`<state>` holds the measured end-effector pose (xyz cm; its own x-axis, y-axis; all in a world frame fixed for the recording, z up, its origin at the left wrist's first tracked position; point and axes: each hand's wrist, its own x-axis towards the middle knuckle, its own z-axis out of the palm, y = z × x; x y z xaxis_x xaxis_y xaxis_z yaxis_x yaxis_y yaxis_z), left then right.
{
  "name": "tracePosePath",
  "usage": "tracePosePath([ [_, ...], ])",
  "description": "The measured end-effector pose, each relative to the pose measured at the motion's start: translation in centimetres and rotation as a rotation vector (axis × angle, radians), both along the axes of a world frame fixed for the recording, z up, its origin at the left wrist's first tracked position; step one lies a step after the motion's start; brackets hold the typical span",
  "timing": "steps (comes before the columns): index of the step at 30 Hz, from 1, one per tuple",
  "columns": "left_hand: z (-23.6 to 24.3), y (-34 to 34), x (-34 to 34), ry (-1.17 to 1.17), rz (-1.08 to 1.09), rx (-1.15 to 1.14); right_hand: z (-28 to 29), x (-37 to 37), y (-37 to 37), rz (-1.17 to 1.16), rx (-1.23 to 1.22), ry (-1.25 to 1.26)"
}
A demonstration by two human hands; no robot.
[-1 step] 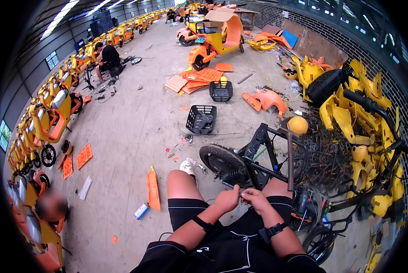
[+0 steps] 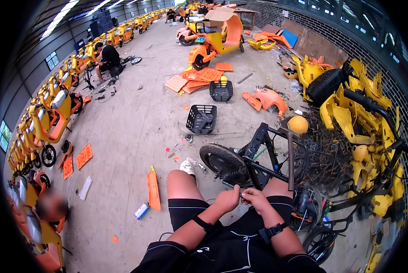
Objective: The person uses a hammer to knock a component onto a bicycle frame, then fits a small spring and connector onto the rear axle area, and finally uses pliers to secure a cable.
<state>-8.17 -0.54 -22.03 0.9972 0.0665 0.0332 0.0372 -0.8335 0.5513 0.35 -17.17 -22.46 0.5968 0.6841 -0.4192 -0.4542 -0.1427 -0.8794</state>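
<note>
Above my lap, my left hand (image 2: pixel 227 200) is closed, its thumb pointing up. Close beside it, my right hand (image 2: pixel 255 199) pinches with thumb and fingers. Something small and dark is between the fingertips, too small to name. Just beyond both hands lies a black scooter frame (image 2: pixel 270 170), tipped over on the floor between and past my knees. Its wheel (image 2: pixel 221 161) with a dark tyre is to the left of the frame. A brown metal bar (image 2: pixel 290 161) runs along the frame's right side.
Right of me lie a heap of rusty metal parts (image 2: pixel 327 159), yellow body panels (image 2: pixel 345 118) and a tangle of cables and tools (image 2: pixel 304 207). Ahead are two black baskets (image 2: pixel 201 119). On the left are a spray can (image 2: pixel 141 211), an orange panel (image 2: pixel 153 191) and rows of scooters (image 2: pixel 53 118). A person (image 2: pixel 107 58) sits farther off.
</note>
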Motion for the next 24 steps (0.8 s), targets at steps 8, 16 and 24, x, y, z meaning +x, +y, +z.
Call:
tracePosePath([
  [8,-0.4,0.4,0.2,-0.012,-0.019,0.064,-0.3,-0.7,0.5,0.090,-0.199,-0.344],
  [16,-0.7,0.5,0.1,-0.008,-0.070,0.065,0.8,-0.3,0.2,0.184,-0.216,-0.380],
  [24,-0.8,0.7,0.2,0.021,-0.106,0.009,0.5,0.4,0.0,0.255,-0.201,-0.391],
])
